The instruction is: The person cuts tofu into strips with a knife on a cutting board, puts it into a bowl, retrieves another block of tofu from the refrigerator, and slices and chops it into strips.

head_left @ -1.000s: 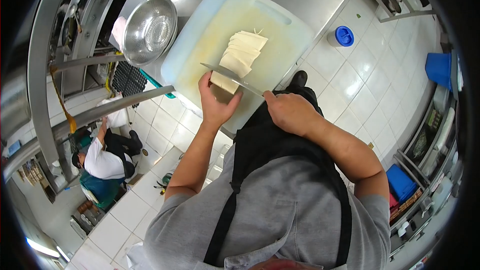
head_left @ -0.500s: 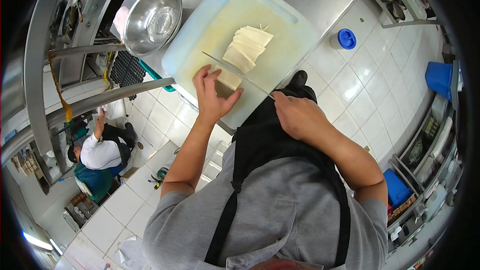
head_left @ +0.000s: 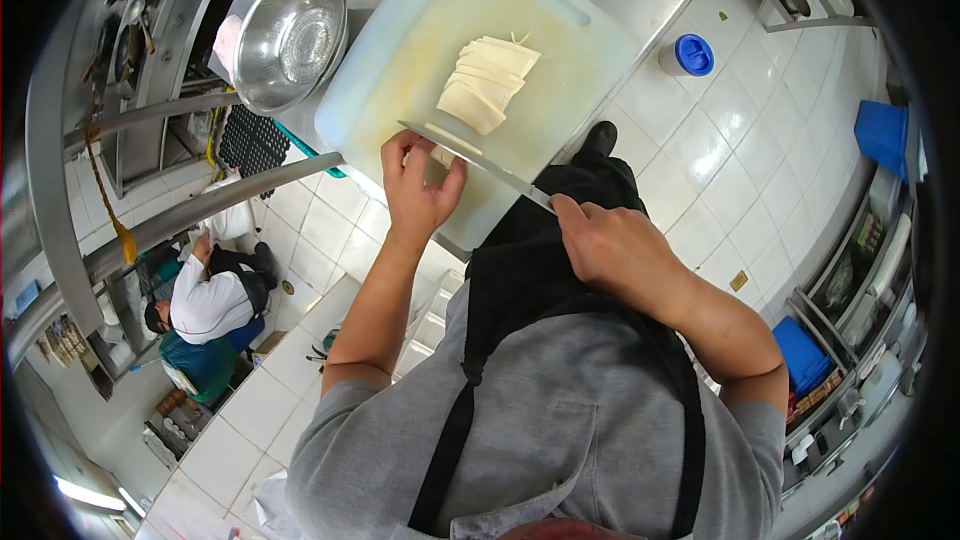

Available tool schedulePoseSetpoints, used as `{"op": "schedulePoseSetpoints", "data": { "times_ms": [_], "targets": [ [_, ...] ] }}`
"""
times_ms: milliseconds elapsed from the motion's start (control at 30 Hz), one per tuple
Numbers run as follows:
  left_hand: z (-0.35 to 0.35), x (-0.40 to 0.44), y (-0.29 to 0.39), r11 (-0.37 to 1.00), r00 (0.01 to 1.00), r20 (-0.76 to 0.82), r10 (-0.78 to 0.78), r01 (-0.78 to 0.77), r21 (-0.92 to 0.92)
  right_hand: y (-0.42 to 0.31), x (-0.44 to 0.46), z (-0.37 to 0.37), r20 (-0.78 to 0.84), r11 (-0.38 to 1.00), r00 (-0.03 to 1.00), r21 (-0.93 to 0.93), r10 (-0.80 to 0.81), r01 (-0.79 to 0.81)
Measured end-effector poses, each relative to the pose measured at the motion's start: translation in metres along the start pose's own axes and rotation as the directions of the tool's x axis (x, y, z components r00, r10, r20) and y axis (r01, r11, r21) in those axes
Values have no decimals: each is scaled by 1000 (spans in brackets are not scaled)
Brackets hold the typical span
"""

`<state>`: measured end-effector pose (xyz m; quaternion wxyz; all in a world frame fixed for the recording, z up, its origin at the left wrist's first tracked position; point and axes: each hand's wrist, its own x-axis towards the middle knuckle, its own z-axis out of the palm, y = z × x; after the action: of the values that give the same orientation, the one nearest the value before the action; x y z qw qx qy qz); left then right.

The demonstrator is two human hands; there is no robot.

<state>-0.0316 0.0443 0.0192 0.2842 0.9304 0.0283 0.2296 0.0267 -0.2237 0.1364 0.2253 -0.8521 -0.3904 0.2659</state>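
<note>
The knife (head_left: 492, 170) in the closed right hand (head_left: 618, 252) slanted across the pale block (head_left: 441, 156) that the half-curled left hand (head_left: 416, 198) held.

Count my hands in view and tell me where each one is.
2: your left hand steadies the pale block on the cutting board; your right hand grips the knife, off the board's near edge.
</note>
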Motion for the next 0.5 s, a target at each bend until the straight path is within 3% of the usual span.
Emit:
{"op": "schedulePoseSetpoints", "data": {
  "times_ms": [500],
  "targets": [
    [-2,-4,-2,999,999,2,-34,34,-20,5,15,12,37,998,999,53,-29,27]
  ]
}}
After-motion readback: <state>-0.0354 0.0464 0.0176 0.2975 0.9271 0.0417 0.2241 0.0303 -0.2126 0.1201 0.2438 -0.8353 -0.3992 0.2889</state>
